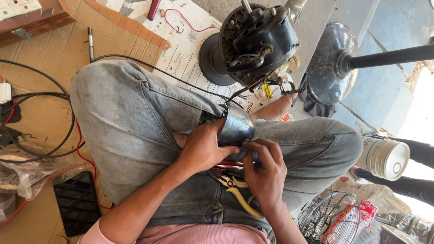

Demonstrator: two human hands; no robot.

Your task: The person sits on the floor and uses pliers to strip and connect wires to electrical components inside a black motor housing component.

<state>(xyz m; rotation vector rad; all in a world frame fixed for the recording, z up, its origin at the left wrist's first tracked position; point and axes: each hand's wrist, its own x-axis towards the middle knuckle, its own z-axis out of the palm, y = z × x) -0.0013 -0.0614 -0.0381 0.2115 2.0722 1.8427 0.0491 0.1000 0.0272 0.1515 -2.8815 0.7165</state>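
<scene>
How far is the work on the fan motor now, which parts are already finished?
Done: the fan motor is stripped bare, and a wire guard lies aside. In hand: the left hand grips a grey metal cover while the right hand works at its lower edge; wires run from it to the motor. Left: cover, guard and stand base remain apart. Pliers rest on the lap.
</scene>
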